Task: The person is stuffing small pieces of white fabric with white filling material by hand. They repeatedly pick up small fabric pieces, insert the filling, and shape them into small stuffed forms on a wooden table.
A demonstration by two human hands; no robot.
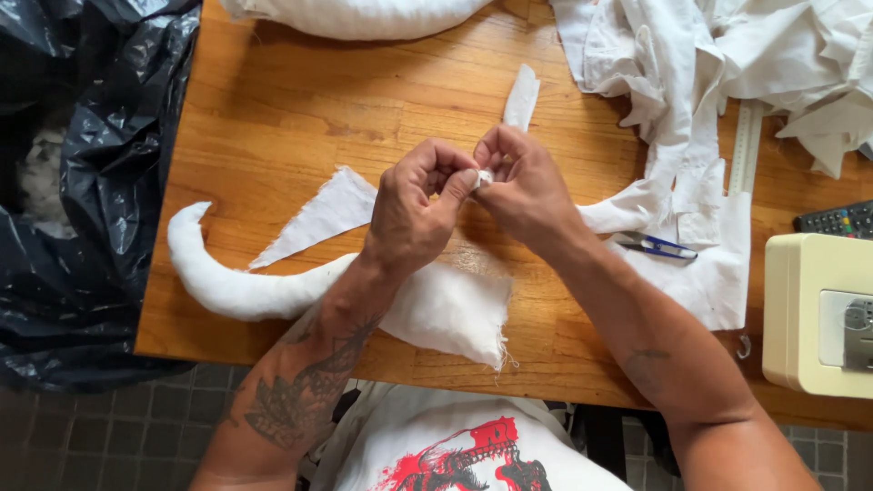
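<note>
My left hand (414,214) and my right hand (523,186) meet above the wooden table (273,109), both pinching one small white bit of fabric (485,177) between their fingertips. Under my left wrist lies a stuffed white fabric piece (236,286) with a curved, tapering tail that points to the left. A flat white fabric triangle (323,214) lies just left of my left hand. A narrow white fabric strip (522,95) lies beyond my hands.
A heap of white cloth (709,64) covers the table's far right. Small blue-handled snips (659,245) lie on cloth right of my right forearm. A cream sewing machine (809,309) and a remote control (837,218) stand at the right edge. A black plastic bag (82,182) with white stuffing is at left.
</note>
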